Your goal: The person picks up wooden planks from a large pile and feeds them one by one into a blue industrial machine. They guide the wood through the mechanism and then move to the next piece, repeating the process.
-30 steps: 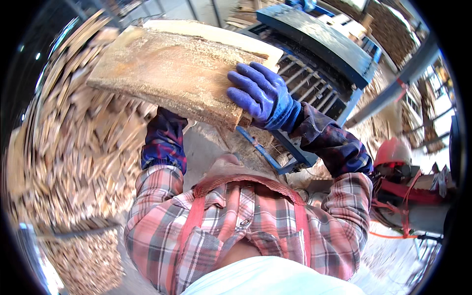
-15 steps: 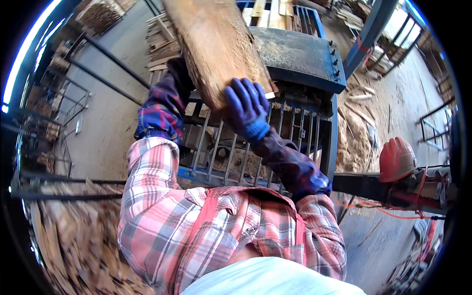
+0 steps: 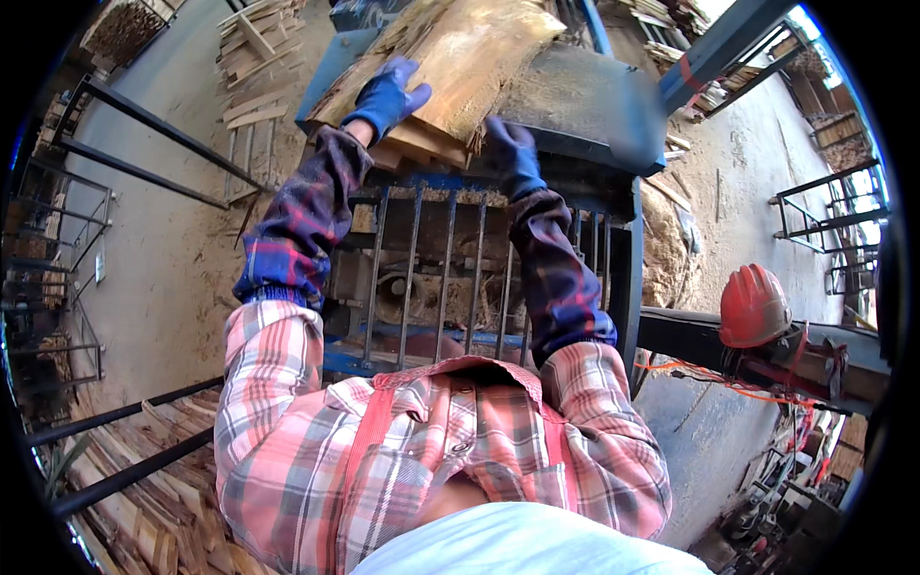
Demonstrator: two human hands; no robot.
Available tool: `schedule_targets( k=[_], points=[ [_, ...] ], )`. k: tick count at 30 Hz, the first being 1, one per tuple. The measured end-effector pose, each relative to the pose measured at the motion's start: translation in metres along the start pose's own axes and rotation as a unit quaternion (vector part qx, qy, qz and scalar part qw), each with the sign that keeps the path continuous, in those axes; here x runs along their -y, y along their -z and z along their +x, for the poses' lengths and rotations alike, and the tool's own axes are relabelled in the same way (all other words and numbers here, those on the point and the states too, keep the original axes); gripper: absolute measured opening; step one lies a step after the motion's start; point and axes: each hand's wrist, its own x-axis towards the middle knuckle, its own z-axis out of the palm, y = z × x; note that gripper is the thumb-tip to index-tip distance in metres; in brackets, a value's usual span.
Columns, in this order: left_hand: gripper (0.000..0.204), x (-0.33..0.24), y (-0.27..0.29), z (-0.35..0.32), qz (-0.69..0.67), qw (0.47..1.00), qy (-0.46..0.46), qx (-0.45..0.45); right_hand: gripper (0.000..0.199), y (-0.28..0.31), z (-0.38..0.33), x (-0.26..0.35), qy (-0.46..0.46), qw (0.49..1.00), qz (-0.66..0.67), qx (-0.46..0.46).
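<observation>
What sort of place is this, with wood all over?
It looks like a sawmill or wood workshop. You can see rough boards on a big blue machine, a heap of sawdust beside it, and a pile of wood strips at the lower left.

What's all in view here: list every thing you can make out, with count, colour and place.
wood slabs: at least two, tan-brown, stacked on the machine
machine cover: one, blue, top centre
metal bars: several, grey, before the torso
hard hat: one, red, right, on a dark beam
cord: orange, below the beam
post: one, blue-grey, upper right
wood pieces: many, tan, lower left and upper left
rails: several, black, left
racks: several, dark, far right; count unclear
shirt: one, red-white-grey plaid, below centre
left fingers: blue-purple glove, over the slabs
right fingers: blue-purple glove, at the slabs' near right edge
</observation>
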Motion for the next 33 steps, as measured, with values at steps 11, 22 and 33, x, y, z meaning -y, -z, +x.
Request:
schedule_targets(
  k=[11, 22, 33],
  points=[
    [0.032, -0.108, -0.031, -0.073, -0.311, 0.949, 0.041, 0.004, 0.036, 0.147, -0.024, -0.050, -0.162, 0.975, 0.119, 0.099],
    [0.040, -0.127, -0.095, -0.104, -0.717, 0.583, 0.316, 0.216, 0.037, 0.185, -0.261, -0.116, -0.223, 0.946, 0.212, 0.104],
    [0.028, -0.170, 0.012, -0.045, -0.266, 0.891, -0.207, 0.305, 0.081, 0.182, -0.117, 0.156, 0.509, 0.452, -0.731, -0.055]
  ],
)
